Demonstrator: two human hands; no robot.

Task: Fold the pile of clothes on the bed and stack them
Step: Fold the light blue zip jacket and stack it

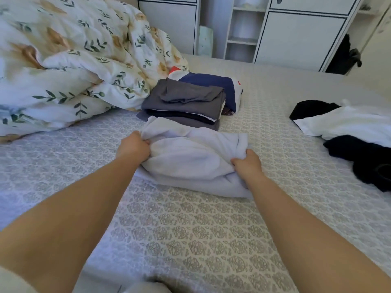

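Pale blue garment (190,159) lies bunched on the bed (190,229). Left hand (133,148) grips its left side, right hand (248,163) its right. Folded grey stack (184,102) sits just behind.

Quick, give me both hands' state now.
Left hand: gripping the pale blue towel.
Right hand: gripping the same towel.

Folded stack (186,106) behind towel (190,159), duvet (69,66) left.

Both arms outstretched; left grip (135,148) and right grip (247,163) clenched, knuckles up.
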